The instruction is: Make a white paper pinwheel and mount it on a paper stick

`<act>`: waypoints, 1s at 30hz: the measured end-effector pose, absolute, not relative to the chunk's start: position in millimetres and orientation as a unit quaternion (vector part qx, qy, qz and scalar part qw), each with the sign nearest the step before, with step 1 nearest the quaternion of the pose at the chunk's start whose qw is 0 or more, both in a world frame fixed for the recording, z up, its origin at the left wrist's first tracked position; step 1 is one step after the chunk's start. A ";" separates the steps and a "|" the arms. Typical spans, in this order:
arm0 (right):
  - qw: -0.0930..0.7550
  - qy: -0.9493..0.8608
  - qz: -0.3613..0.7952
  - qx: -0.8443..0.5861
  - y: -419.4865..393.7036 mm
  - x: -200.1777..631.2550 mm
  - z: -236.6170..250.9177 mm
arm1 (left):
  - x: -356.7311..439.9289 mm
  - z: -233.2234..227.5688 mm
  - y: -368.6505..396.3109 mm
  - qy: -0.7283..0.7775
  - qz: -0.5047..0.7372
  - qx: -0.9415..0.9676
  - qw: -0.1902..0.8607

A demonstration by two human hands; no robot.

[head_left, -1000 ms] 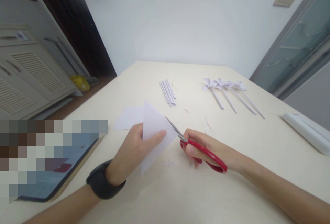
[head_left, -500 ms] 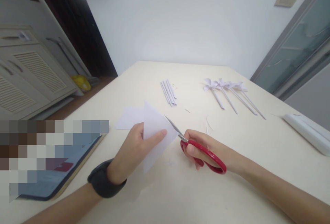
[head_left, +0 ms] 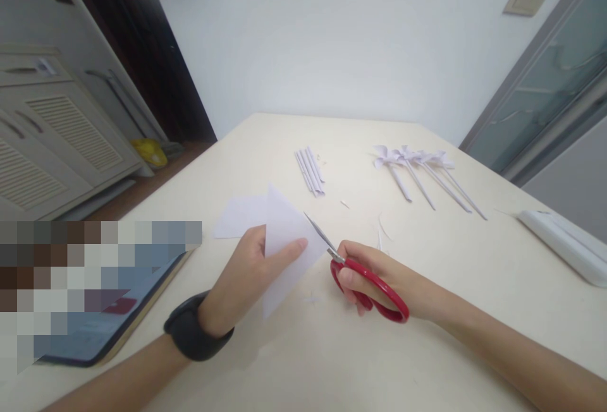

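The left hand (head_left: 246, 279) pinched a folded white paper triangle (head_left: 284, 248) between thumb and fingers, holding it tilted up off the cream table (head_left: 427, 349) just ahead of the person, with its point toward twelve o'clock. At three o'clock of the paper, the right hand (head_left: 374, 273) was clenched through the loops of the red-handled scissors (head_left: 365, 276), whose blades ran toward ten o'clock and met the paper's right edge; the blades looked nearly closed, though how deep they had entered the sheet could not be told. The step in hand seemed to be a cut into the folded triangle from its right side. The next move would likely call for a steady pinch near the cut line, so that the sheet does not bend away, and a short, controlled stroke of the blades. A second flat sheet (head_left: 237, 216) lay on the table at eleven o'clock of the left hand, partly behind the triangle. Farther off, a bundle of rolled paper sticks (head_left: 310, 172) lay at twelve o'clock, and finished paper pinwheels (head_left: 417, 165) on their sticks at about one o'clock. A tablet (head_left: 118, 311) lay at nine o'clock, and a dark wristband (head_left: 194, 336) circled the left wrist.
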State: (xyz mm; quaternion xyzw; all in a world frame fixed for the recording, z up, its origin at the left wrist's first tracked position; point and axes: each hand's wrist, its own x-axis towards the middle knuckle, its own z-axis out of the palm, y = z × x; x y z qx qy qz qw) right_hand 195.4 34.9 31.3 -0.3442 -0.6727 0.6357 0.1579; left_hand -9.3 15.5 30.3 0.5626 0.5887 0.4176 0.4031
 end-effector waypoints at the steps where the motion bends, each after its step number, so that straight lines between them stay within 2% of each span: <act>1: 0.156 -0.673 0.635 -0.346 34.7 195.3 31.8 | -8.9 30.7 15.3 0.588 0.421 0.561 0.402; 15: 0.173 -0.652 0.636 -0.373 42.1 194.2 18.2 | -11.3 29.0 15.5 0.598 0.406 0.552 0.416; 24: 0.173 -0.645 0.646 -0.371 37.6 191.5 24.2 | -10.7 27.9 17.6 0.552 0.452 0.482 0.509; 30: 0.170 -0.641 0.655 -0.364 36.4 192.3 21.3 | -14.7 23.3 18.7 0.525 0.455 0.484 0.531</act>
